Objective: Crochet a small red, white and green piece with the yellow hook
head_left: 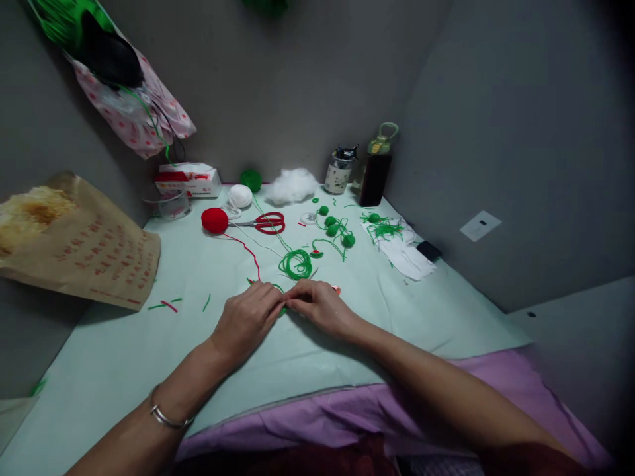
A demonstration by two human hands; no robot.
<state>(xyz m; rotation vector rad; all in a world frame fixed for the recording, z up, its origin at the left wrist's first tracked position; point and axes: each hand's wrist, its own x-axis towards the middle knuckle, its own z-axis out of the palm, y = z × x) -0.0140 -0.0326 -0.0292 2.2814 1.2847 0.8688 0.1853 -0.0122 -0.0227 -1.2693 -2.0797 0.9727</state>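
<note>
My left hand [247, 322] and my right hand [320, 306] meet at the middle of the pale green table [124, 357], fingertips pinched together on a small green yarn piece [282, 308]. Both hands rest on the surface with fingers closed. A loose coil of green yarn [296, 264] lies just beyond them, and a red yarn strand [248, 251] runs from a red yarn ball [215, 220] toward my hands. Red-handled scissors [265, 223] lie beside that ball.
At the back stand a white yarn ball [240, 196], a green yarn ball [251, 179], white stuffing [292, 186], a jar [339, 173], a dark bottle [376, 170] and a tissue box [189, 180]. Green pompoms [337, 228] and white paper [404, 254] lie right. A brown paper bag [74, 244] sits left.
</note>
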